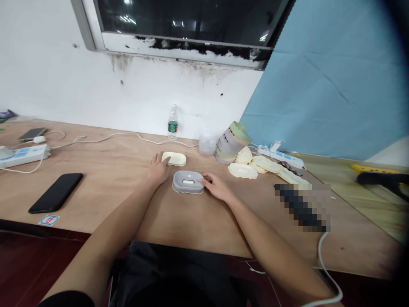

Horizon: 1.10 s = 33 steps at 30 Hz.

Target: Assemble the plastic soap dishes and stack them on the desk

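Note:
Before me on the wooden table sits a shallow grey oval dish [179, 183] with a slot in its middle, and a cream edge shows beneath it. My right hand [217, 186] holds the dish by its right side, with the thumb on the rim and the fingers partly hidden behind. Just beyond and to the left lies a shallow cream tray [177, 159]. My left hand [159, 168] rests at the left end of that tray, its thumb touching the edge and its fingers spread on the table.
Grey, green and orange dishes [228, 145] lean in a stack at the back right, beside several loose cream trays [243, 170]. A plastic bottle [173, 125] stands by the wall. A black phone [56, 192] lies left; power strips [25, 155] and cables are around. A blurred dark object [300, 209] lies right.

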Motion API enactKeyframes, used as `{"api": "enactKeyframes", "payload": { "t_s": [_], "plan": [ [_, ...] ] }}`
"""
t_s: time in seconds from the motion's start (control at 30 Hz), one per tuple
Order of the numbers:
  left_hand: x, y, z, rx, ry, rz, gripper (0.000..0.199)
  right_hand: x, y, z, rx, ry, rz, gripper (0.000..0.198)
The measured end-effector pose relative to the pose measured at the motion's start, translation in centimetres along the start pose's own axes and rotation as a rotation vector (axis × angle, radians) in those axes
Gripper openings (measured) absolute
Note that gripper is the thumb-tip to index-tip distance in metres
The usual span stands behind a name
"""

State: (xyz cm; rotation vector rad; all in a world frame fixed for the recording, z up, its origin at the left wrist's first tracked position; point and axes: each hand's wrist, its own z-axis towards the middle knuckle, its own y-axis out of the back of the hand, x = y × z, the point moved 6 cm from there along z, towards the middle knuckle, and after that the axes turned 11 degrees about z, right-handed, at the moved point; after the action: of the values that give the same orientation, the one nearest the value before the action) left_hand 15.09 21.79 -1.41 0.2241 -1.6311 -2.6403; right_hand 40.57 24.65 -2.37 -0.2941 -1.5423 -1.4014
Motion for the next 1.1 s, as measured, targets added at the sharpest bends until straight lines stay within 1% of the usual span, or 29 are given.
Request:
{"api": "enactKeyframes", "payload": {
  "t_s": [0.07, 0.1, 0.13, 0.23, 0.3, 0.4, 0.5, 0.6, 0.67, 0.73, 0.8, 0.87, 0.93, 1.0, 1.07, 1.1],
  "plan": [
    [0.4, -0.9, -0.1, 0.098, 0.019, 0.018, 0.044, 0.0, 0.0, 0.0, 0.005, 0.013, -0.005, 0.039],
    [0.4, -1.1, -0.1, 0.124, 0.019, 0.020, 0.042, 0.0, -0.1, 0.0, 0.007, 0.017, -0.008, 0.039],
    [0.4, -1.1, -0.2, 0.132, 0.021, 0.021, 0.040, 0.0, -0.1, 0.0, 0.009, 0.019, -0.010, 0.039],
    [0.6, -1.0, -0.3, 0.102, 0.049, 0.006, 0.029, -0.1, -0.1, 0.0, 0.016, 0.010, -0.009, 0.041],
    [0.7, -1.3, -0.2, 0.117, 0.073, -0.044, 0.024, -0.1, -0.1, 0.0, 0.015, 0.012, -0.006, 0.041],
    [1.0, -1.9, -0.2, 0.166, 0.097, -0.146, 0.024, -0.1, 0.0, 0.1, 0.005, 0.021, -0.004, 0.041],
    [1.2, -1.9, -0.3, 0.188, 0.125, -0.154, 0.027, -0.1, 0.0, 0.0, 0.004, 0.030, 0.002, 0.042],
    [1.4, -1.2, -0.2, 0.165, 0.159, -0.064, 0.032, -0.1, -0.1, -0.1, 0.000, 0.032, 0.008, 0.042],
    [1.4, -0.7, -0.1, 0.127, 0.189, -0.013, 0.036, -0.2, 0.1, 0.1, -0.035, 0.015, 0.011, 0.043],
    [1.3, -0.2, 0.0, 0.083, 0.208, -0.002, 0.040, -0.3, 0.9, 0.7, -0.117, 0.004, 0.018, 0.044],
    [0.9, 0.4, 0.1, 0.024, 0.203, -0.042, 0.040, -0.2, 2.3, 1.9, -0.234, 0.016, 0.019, 0.042],
    [0.1, 1.2, 0.0, -0.042, 0.153, -0.138, 0.037, 0.2, 3.9, 3.7, -0.350, 0.048, 0.003, 0.039],
    [-1.3, 2.2, -0.4, -0.070, 0.028, -0.273, 0.039, 0.9, 5.4, 5.9, -0.437, 0.099, -0.040, 0.036],
    [-3.2, 3.1, -1.3, -0.031, -0.176, -0.387, 0.042, 1.9, 6.3, 8.2, -0.479, 0.162, -0.106, 0.034],
    [-5.1, 3.8, -2.4, 0.044, -0.371, -0.411, 0.045, 2.7, 6.7, 10.4, -0.487, 0.208, -0.179, 0.032],
    [-5.8, 4.1, -2.9, 0.066, -0.432, -0.409, 0.046, 3.0, 6.9, 11.4, -0.485, 0.217, -0.214, 0.033]
  ]
}}
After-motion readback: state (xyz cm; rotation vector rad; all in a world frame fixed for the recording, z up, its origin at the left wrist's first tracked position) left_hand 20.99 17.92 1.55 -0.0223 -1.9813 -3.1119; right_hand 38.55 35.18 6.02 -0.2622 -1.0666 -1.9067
